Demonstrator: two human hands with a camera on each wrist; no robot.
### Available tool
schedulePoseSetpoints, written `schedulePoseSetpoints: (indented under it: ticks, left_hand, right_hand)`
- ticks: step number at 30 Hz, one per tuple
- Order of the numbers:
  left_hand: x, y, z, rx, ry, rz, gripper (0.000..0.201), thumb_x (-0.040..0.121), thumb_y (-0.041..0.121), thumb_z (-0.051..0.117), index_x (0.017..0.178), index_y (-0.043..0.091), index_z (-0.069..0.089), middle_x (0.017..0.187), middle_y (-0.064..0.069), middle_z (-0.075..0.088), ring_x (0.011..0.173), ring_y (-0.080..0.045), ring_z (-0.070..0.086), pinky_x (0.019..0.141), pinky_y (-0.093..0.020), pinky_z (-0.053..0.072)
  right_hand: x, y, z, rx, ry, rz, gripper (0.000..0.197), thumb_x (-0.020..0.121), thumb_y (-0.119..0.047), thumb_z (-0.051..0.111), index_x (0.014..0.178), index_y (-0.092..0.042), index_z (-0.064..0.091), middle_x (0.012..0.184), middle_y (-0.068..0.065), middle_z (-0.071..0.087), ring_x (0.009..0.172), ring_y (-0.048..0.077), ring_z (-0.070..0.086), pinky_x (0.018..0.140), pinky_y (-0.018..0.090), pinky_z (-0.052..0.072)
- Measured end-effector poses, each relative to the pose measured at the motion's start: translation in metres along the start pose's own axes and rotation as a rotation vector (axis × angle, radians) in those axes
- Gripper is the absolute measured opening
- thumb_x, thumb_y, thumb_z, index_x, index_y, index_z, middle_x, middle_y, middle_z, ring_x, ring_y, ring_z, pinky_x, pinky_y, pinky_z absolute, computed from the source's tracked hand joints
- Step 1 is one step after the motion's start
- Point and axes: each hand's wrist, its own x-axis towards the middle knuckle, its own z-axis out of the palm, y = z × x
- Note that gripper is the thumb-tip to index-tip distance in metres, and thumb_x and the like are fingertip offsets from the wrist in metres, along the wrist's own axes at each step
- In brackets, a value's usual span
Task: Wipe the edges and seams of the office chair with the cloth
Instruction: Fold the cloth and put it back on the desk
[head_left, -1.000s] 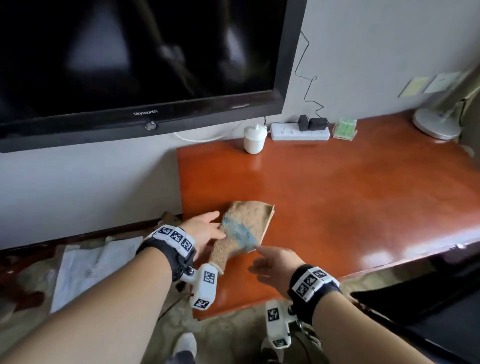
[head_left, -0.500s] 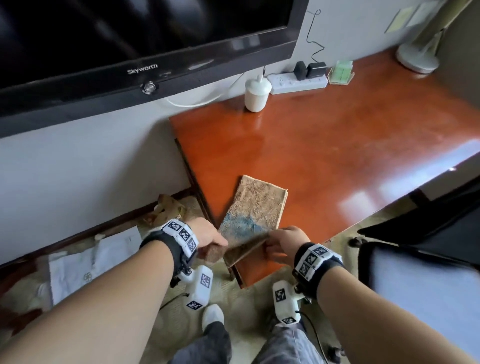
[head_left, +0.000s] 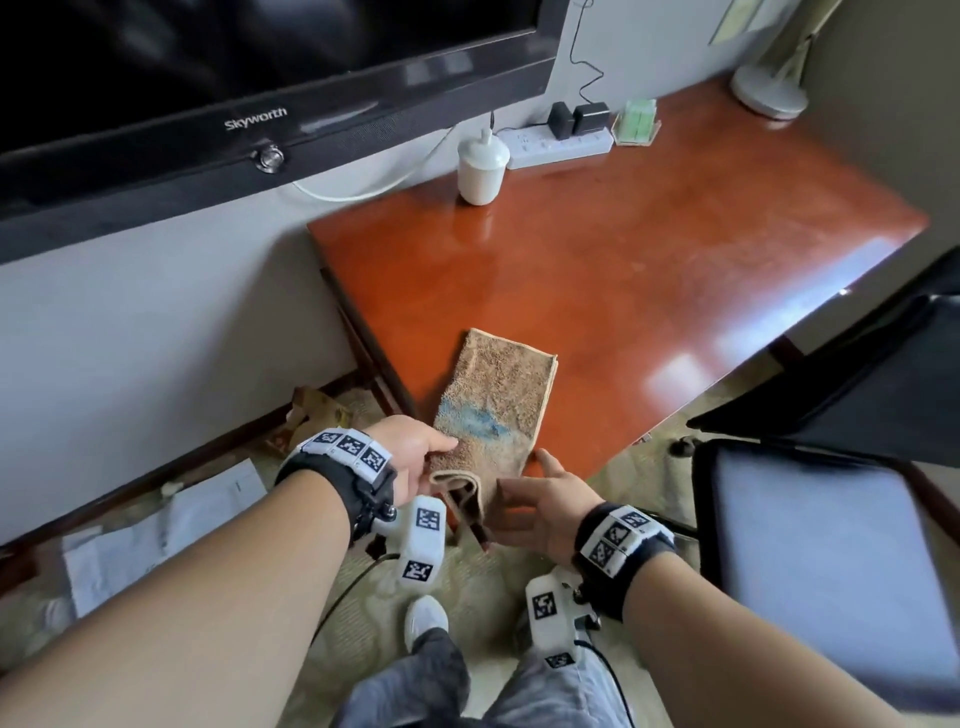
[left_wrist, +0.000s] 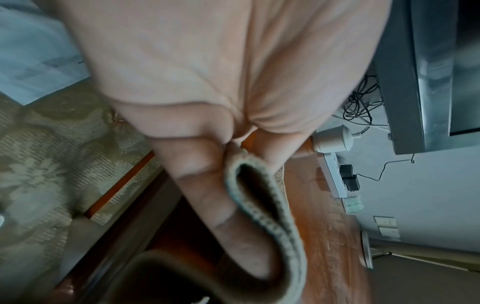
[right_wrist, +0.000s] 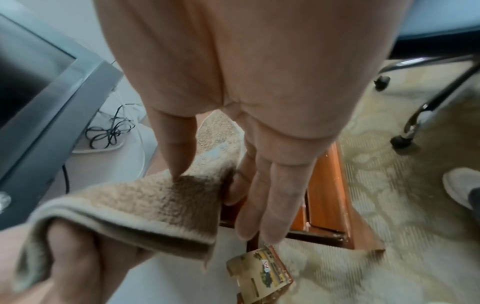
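A brown terry cloth (head_left: 498, 395) with a blue stain lies on the near corner of the red-brown desk (head_left: 623, 270), its near end hanging over the edge. My left hand (head_left: 441, 462) grips that hanging end, thumb on top and fingers under the folded hem (left_wrist: 272, 216). My right hand (head_left: 522, 473) is beside the cloth with fingers straight; in the right wrist view its thumb tip touches the cloth (right_wrist: 130, 201). The office chair stands to the right, with a grey-blue seat (head_left: 831, 571), a dark backrest (head_left: 883, 395) and a wheeled base (right_wrist: 405, 139).
A television (head_left: 249, 78) hangs on the wall above the desk's left end. At the desk's back stand a white jar (head_left: 482, 166), a power strip (head_left: 561, 143), a green box (head_left: 636, 122) and a lamp base (head_left: 769, 93). Papers (head_left: 156, 525) and a small carton (right_wrist: 259, 273) lie on the carpet.
The cloth has been drawn toward the desk's near corner until its end hangs over. My right hand pinched it half a second ago and now lies straight beside it. The view has tilted down.
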Motion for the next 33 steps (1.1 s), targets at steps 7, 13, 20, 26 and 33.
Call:
schedulePoseSetpoints:
  ticks: [7,13,20,26,33]
  left_hand:
    - [-0.003,0.001,-0.001,0.126,0.034,0.082,0.006,0.1,-0.011,0.052,0.096,-0.01,0.056,0.08,-0.021,0.06,0.051,-0.024,0.066,0.043,-0.026,0.054]
    - [-0.005,0.0,0.003,0.104,0.01,0.084,0.008,0.098,-0.013,0.05,0.094,-0.008,0.055,0.078,-0.022,0.063,0.057,-0.027,0.069,0.051,-0.028,0.06]
    - [-0.016,-0.002,0.008,-0.05,-0.027,0.049,0.009,0.097,-0.009,0.048,0.092,-0.007,0.056,0.084,-0.026,0.074,0.063,-0.027,0.073,0.063,-0.024,0.06]
    - [-0.033,0.0,0.013,-0.161,-0.085,-0.018,0.019,0.098,-0.001,0.047,0.095,-0.009,0.065,0.086,-0.019,0.075,0.059,-0.02,0.074,0.048,-0.017,0.053]
    - [-0.03,0.002,0.016,0.089,0.071,0.039,0.021,0.096,-0.012,0.042,0.113,-0.018,0.053,0.091,-0.032,0.07,0.057,-0.03,0.074,0.044,-0.026,0.057]
  right_hand:
    - [-0.007,-0.008,-0.018,0.167,0.111,-0.031,0.09,0.084,0.017,0.066,0.155,-0.03,0.035,0.116,0.028,0.067,0.085,0.04,0.075,0.064,0.051,0.063]
    - [-0.009,-0.006,-0.022,-0.228,0.182,0.025,0.052,0.087,-0.015,0.08,0.129,-0.012,0.051,0.107,0.012,0.066,0.074,0.028,0.074,0.076,0.047,0.064]
    - [0.0,0.01,-0.006,-0.049,0.164,-0.019,0.057,0.096,-0.025,0.07,0.14,-0.032,0.033,0.092,0.024,0.075,0.082,0.046,0.075,0.075,0.059,0.061]
    - [0.001,0.013,-0.001,0.32,0.085,-0.154,0.068,0.099,-0.02,0.064,0.151,-0.043,0.029,0.114,0.024,0.07,0.078,0.04,0.073,0.083,0.058,0.06]
    - [-0.009,0.001,-0.013,0.299,0.122,-0.133,0.057,0.092,0.007,0.064,0.136,-0.029,0.056,0.111,0.025,0.073,0.079,0.035,0.073,0.063,0.048,0.064]
